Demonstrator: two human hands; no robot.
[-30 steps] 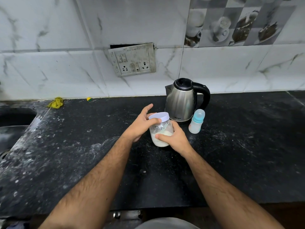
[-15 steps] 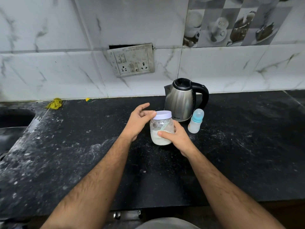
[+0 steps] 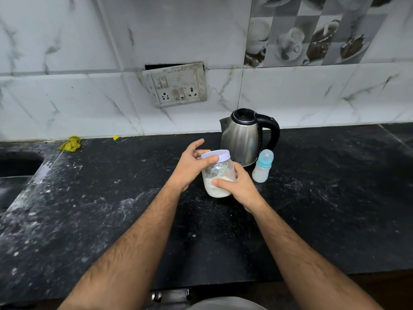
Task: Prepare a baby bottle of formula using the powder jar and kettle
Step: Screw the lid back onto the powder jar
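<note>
A clear powder jar with a pale lilac lid stands on the black counter, about a third full of white powder, with a scoop inside. My right hand wraps the jar's body from the right. My left hand grips the lid's rim with thumb and fingers. Behind the jar stands a steel kettle with a black handle. A small baby bottle with a teal cap stands just right of the jar, in front of the kettle.
A sink is cut into the counter at the far left. A yellow cloth and a small yellow scrap lie by the tiled wall. A loose switch and socket plate hangs on the wall. White powder smears the counter.
The jar has come from tilted to upright. My left hand has shifted its grip around the lid. My right hand keeps hold of the jar's body.
</note>
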